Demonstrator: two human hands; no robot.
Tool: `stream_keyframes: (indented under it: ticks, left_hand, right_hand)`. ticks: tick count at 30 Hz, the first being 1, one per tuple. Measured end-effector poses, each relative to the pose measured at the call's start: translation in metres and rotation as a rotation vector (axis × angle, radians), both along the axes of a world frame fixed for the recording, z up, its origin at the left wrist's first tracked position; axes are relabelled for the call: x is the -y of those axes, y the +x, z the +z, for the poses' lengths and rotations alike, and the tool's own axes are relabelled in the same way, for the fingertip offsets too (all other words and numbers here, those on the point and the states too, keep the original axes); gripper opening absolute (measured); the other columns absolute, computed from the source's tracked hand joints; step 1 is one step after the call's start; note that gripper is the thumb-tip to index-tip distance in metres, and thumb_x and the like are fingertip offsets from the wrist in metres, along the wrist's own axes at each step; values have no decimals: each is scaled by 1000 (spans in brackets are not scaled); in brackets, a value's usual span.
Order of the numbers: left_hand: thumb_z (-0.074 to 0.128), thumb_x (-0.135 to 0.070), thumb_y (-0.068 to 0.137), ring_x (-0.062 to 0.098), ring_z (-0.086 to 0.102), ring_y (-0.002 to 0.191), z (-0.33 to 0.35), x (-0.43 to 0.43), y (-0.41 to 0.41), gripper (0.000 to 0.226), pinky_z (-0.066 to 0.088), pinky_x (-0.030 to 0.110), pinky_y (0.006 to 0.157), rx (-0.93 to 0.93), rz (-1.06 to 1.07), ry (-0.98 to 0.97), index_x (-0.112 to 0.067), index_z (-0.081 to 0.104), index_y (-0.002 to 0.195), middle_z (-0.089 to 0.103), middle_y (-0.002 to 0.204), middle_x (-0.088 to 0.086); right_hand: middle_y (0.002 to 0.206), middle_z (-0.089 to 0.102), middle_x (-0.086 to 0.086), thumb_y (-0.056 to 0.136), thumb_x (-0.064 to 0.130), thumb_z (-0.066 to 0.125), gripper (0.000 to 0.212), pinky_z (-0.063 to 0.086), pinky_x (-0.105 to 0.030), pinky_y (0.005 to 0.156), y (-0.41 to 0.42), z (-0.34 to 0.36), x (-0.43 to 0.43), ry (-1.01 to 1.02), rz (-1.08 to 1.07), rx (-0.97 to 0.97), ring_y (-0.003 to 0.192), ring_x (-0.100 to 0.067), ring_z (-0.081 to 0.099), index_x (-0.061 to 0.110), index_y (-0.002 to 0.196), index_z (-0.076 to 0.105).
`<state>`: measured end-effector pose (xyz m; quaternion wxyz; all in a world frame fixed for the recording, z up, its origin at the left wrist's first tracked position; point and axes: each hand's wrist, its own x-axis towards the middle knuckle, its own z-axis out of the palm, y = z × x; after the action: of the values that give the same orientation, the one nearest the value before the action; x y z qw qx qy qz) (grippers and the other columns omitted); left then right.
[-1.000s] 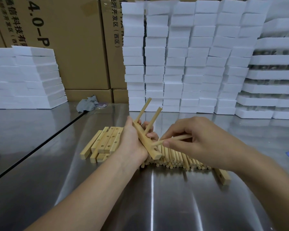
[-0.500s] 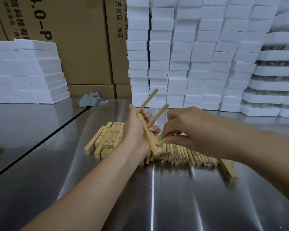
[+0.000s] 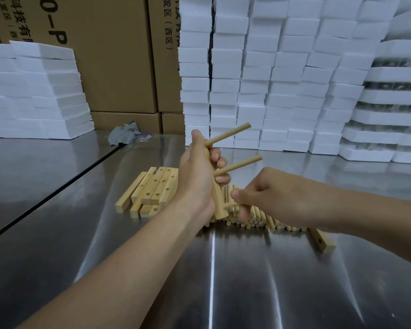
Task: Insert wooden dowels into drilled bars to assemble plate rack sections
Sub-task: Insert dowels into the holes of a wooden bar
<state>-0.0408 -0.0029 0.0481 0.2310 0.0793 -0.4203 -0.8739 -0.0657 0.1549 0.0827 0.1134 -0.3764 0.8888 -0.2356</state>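
Cartons [image 3: 109, 55] reading "西区" are standing behind a steel bench [image 3: 223, 281]; left hand [image 3: 197, 181] is gripping a bar [image 3: 217, 200], right hand [image 3: 278, 198] pinching a dowel [image 3: 230, 205].

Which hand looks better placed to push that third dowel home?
The right hand: its fingers pinch the third dowel at the bar's lowest hole. The left hand is busy gripping the bar.

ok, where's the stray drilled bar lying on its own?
Head view, lower right: the lone drilled bar lies on the steel table, beside the dowel pile, under the right forearm.
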Motion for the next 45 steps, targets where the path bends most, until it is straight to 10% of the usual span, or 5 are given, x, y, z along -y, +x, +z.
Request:
stream_keyframes:
  ticks: [8,14,21,34,45]
  left_hand:
    - [44,-56,111,9,39,46,3,-4,0,42,29,20,39,63,-37,160,-15,51,101,43,62,-3]
    - [45,-55,111,8,40,48,5,-10,4,40,29,21,40,-19,21,-8,-17,50,98,41,62,-5]
    - [42,-55,112,8,40,46,4,-9,3,43,29,21,38,8,45,4,-16,50,96,41,59,-6]
    - [40,-56,112,8,45,44,2,-3,0,46,39,20,41,34,129,-7,-17,52,92,44,57,-7]
    - [44,-60,109,16,51,49,2,12,-5,47,43,26,46,49,25,425,-18,56,94,54,62,-1]
  right_hand:
    - [65,54,16,103,50,54,33,38,-18,57,13,21,-9,181,310,-612,69,6,54,50,74,39]
    - [43,36,7,103,53,55,59,29,-19,42,9,7,0,22,-85,114,36,-8,31,14,64,74]
    - [71,62,7,103,44,52,27,53,-36,67,19,17,5,257,296,-563,68,-9,60,23,89,64]
    - [97,79,-5,75,70,81,66,46,-19,45,-1,39,10,143,-57,733,62,-11,65,12,107,78]
    - [90,77,-1,66,59,94,61,57,-29,62,-5,9,-6,-165,-60,447,79,-14,74,17,105,71]
